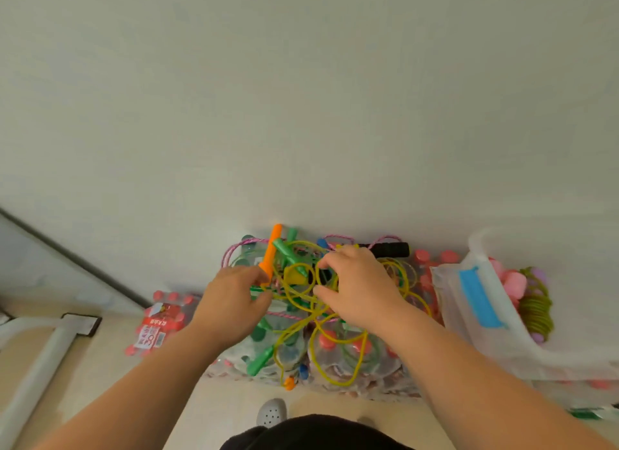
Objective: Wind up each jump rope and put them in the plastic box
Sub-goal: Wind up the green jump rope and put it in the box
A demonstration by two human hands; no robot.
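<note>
Orange handle (270, 253) pinched at its near end by left hand (231, 304), long axis pointing away beyond the fingertips; right hand (356, 282) fingers curled into yellow rope (335, 381) just beside

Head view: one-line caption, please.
Left hand grips an orange handle, right hand picks at tangled jump ropes; plastic box alongside holds a coiled rope.

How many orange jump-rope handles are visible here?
2: one orange handle held by the left hand, far side of the pile; another at its near edge. More may be buried.
</note>
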